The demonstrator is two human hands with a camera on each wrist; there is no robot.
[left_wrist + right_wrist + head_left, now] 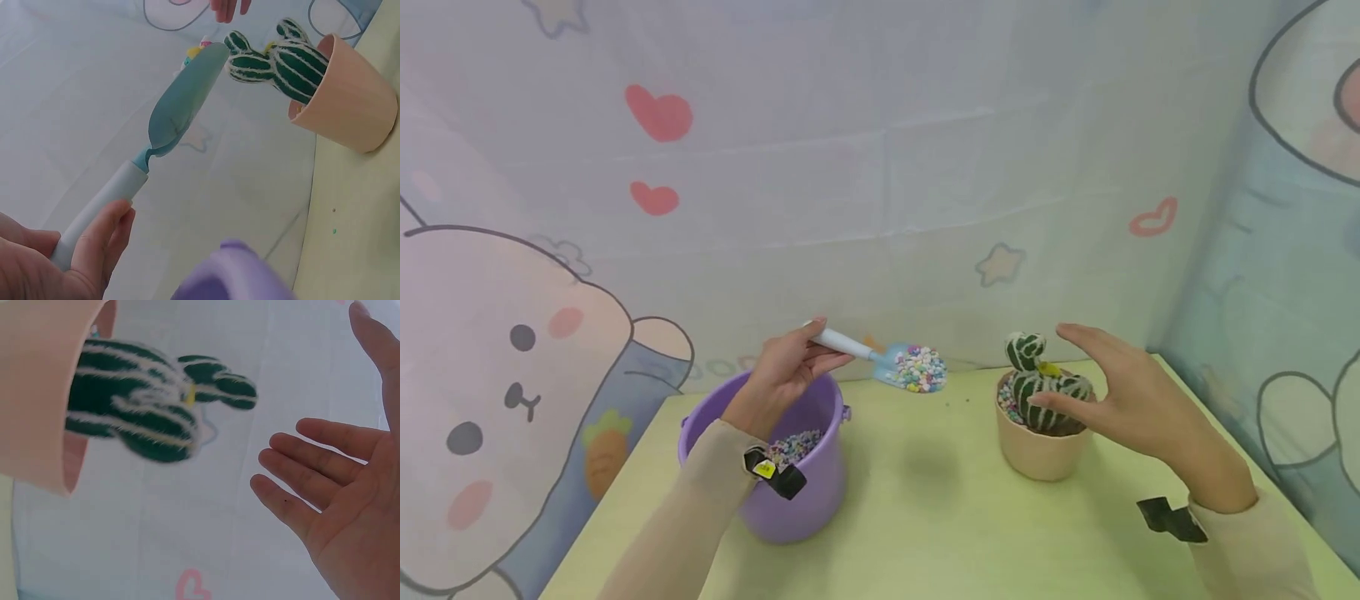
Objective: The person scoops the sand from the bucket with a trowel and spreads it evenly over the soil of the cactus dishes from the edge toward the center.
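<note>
My left hand grips the white handle of a small blue shovel above the right rim of a purple bucket. Pastel pebbles in several colours fill the shovel's blade, which points right. In the left wrist view the blade's underside shows. More pebbles lie inside the bucket. To the right stands a peach pot holding a green and white cactus, with pebbles at its left side. Beside the cactus my right hand is spread, holding nothing; the right wrist view shows it apart from the plant.
A pale green table carries the bucket and the pot. A few stray pebbles lie on it between them. Printed cloth hangs behind and along both sides, close to the table's edges.
</note>
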